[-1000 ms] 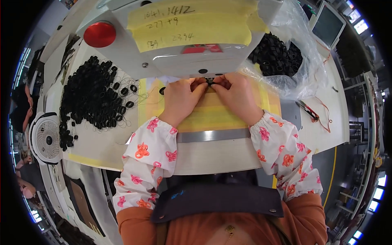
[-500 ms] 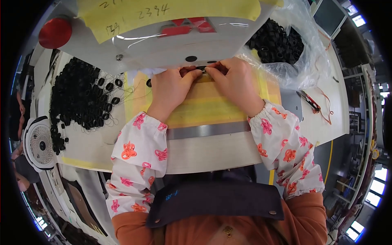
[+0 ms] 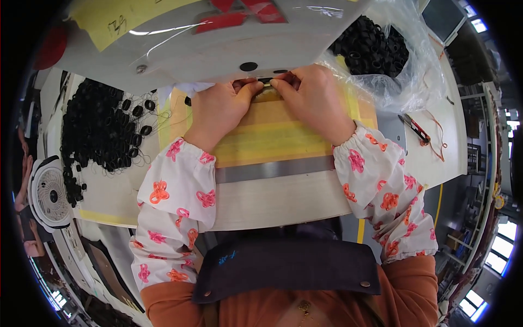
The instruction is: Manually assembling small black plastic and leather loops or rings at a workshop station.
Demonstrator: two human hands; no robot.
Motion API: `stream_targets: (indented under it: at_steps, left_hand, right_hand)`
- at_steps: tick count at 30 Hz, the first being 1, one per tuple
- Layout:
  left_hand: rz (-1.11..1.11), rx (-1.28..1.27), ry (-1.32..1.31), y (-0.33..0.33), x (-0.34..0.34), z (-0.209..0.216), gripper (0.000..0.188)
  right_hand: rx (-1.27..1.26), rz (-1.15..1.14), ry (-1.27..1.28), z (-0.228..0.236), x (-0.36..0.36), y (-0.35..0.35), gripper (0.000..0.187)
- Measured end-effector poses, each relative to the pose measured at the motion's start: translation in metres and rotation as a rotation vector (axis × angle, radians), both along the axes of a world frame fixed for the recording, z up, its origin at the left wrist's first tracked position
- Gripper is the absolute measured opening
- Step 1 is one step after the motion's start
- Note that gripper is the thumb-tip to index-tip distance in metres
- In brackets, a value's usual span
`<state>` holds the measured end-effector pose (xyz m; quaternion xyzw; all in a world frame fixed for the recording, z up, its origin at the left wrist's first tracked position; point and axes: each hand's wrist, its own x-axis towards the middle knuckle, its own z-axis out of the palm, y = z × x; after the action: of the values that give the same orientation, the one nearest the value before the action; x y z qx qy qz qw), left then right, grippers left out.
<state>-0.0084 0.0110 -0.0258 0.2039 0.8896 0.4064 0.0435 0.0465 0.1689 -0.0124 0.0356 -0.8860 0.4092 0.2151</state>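
Note:
Under the front edge of a grey sewing-machine-like housing (image 3: 218, 60), my two hands meet, fingertips only a small gap apart. My left hand (image 3: 218, 111) is closed in a pinch. My right hand (image 3: 318, 103) pinches from the other side. Between them shows a small black band loop (image 3: 265, 80), mostly hidden by the fingers and the housing, so its exact shape is unclear. Below the hands lies a yellow-taped work surface (image 3: 272, 135) with a grey metal strip (image 3: 275, 170) along its near side.
A heap of black loops with trailing threads (image 3: 92, 125) lies at left, beside a white fan (image 3: 52, 193). At right stand a clear plastic bag (image 3: 419, 82) of black loops (image 3: 373, 46) and thread snips (image 3: 415, 129) with an orange cord. A red button (image 3: 50, 49) sits on the machine's left.
The whole view has shifted slightly, so the machine sits higher and further left in it. Both hands keep their pinch at the housing's edge, with the fingertips a little further apart.

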Motion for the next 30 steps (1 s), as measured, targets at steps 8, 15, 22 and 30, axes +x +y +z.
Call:
stream_targets:
  at_steps: [8,15,22,30]
  left_hand:
    - [-0.047,-0.117,0.048,-0.003,-0.002,0.008,0.023]
    - [-0.012,-0.089,0.045,-0.009,0.004,0.007,0.023]
    - [-0.005,-0.076,-0.025,-0.004,0.004,0.002,0.027]
    - [0.040,-0.110,-0.071,0.006,-0.008,0.011,0.028]
  right_hand:
    - [0.031,0.052,-0.092,0.003,-0.011,0.006,0.010]
    - [0.025,0.087,-0.100,0.002,-0.013,0.003,0.011]
    - [0.049,0.062,-0.147,0.002,-0.011,0.008,0.010]
    - [0.056,0.020,-0.223,0.022,-0.017,0.013,0.012]
